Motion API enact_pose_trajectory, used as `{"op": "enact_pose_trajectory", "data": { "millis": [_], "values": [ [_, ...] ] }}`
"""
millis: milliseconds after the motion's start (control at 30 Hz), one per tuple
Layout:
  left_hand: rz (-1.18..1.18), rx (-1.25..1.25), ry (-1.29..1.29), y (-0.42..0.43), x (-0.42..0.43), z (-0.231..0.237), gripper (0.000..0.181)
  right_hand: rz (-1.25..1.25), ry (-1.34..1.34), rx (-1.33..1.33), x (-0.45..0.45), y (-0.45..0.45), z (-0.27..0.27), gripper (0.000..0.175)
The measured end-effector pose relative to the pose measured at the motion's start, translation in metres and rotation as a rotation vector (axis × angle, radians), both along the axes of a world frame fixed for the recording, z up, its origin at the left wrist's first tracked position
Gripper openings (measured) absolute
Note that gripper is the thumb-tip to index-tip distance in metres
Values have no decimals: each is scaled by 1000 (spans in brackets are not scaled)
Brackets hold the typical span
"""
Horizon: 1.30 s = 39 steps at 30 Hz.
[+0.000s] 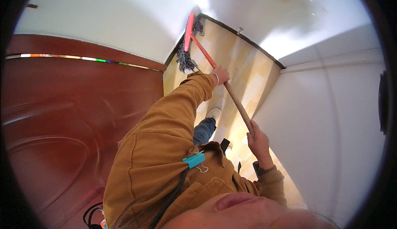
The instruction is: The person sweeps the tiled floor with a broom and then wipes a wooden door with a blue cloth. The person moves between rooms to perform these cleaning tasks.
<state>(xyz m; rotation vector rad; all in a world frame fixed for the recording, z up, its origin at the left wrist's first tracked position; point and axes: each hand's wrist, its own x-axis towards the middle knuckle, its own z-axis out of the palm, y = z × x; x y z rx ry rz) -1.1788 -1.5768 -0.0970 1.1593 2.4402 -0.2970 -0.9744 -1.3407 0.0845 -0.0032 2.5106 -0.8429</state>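
Observation:
A flat mop with a pink plastic head (189,32) and dark grey yarn strands (185,61) reaches into the far corner, its strands along the left skirting. From the head, the stick (237,100), reddish near the top and wooden below, slants back towards my body. My left hand (220,75), with a pale bracelet at the wrist, is wrapped round the stick at about mid-length. Closer to my body, my right hand (259,140) grips the stick's lower end. A dark band circles the right wrist.
On the left stands a reddish-brown panelled door (62,98). White walls (310,114) close in ahead and to the right, with a dark skirting (257,45) and a small doorstop (240,30). My shoe (214,113) rests on the tan floor (217,47). A black cable (173,195) is clipped to my jacket.

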Motion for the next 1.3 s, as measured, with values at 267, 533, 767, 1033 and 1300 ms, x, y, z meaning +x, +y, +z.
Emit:
{"op": "enact_pose_trajectory", "data": {
  "millis": [267,533,767,1033,1300],
  "values": [
    [9,106,129,8,-13,65,9,7,293,38,36,-1,20,47],
    [-136,307,292,40,52,111,12,-13,201,276,132,40,-5,47],
    [-133,386,74,82,127,68,13,-99,135,139,206,65,20,54],
    [79,294,-266,93,168,-11,10,-177,-208,-25,166,53,78,48],
    [-43,127,-385,91,191,-28,14,-181,-178,-51,181,63,42,52]
  ]
}}
